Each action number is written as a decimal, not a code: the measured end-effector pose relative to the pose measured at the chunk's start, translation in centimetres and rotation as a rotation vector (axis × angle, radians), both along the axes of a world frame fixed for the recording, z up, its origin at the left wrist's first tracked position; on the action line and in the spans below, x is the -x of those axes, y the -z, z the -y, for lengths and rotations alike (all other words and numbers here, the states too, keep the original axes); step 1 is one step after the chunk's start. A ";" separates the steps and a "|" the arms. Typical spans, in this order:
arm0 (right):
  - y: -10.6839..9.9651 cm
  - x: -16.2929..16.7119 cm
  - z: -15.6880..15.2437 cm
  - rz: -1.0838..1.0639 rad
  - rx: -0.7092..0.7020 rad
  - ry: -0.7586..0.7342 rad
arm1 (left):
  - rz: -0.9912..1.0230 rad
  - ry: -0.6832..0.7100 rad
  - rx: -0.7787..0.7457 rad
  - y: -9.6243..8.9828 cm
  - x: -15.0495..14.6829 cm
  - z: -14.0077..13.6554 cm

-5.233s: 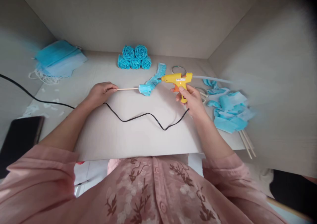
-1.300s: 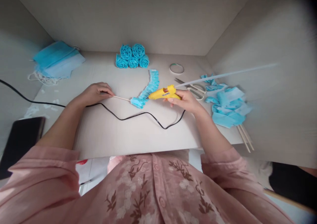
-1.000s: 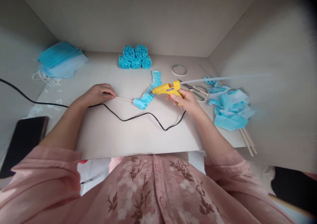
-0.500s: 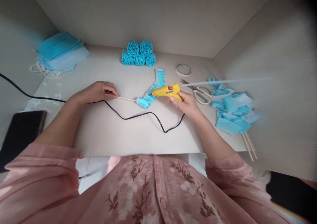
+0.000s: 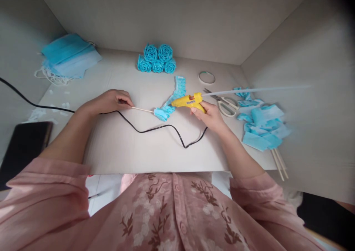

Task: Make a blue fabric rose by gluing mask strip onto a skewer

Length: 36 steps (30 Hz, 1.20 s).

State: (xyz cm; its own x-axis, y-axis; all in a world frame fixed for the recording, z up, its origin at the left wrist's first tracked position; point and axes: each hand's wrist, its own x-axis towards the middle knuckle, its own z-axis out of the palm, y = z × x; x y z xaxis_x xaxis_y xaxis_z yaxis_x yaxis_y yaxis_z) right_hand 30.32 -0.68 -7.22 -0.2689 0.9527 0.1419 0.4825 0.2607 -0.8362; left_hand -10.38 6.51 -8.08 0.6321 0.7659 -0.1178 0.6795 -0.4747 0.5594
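Note:
My left hand (image 5: 118,100) is closed on the end of a thin wooden stick (image 5: 142,110). A pleated blue strip (image 5: 179,87) of mask-like fabric is wound around the stick's other end, and its loose tail curves away up the table. My right hand (image 5: 209,114) grips a yellow glue gun (image 5: 186,101) by its handle. The gun's nozzle points left, at or just over the strip; whether they touch, I cannot tell. A long pale glue stick (image 5: 246,90) juts from the back of the gun.
Several blue rolled flowers (image 5: 158,66) are stacked at the back. Face masks (image 5: 66,51) lie back left, a phone (image 5: 26,147) front left. Right are a tape ring (image 5: 206,77), scissors (image 5: 227,106), blue scraps (image 5: 262,121) and sticks (image 5: 278,164). A black cord (image 5: 141,131) crosses the table.
The whole view has shifted very slightly. Both hands, the stick and the glue gun keep the same positions relative to each other.

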 end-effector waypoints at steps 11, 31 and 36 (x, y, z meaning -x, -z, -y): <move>-0.5 -0.5 0.0 0.015 0.015 -0.025 | -0.011 -0.002 0.003 -0.2 0.0 0.0; -0.4 -1.7 -0.1 0.208 -0.101 -0.089 | -0.005 -0.027 0.018 -0.6 -0.3 0.4; -0.9 -2.8 -0.2 0.013 0.058 -0.097 | -0.003 -0.018 0.015 -0.5 -0.3 0.3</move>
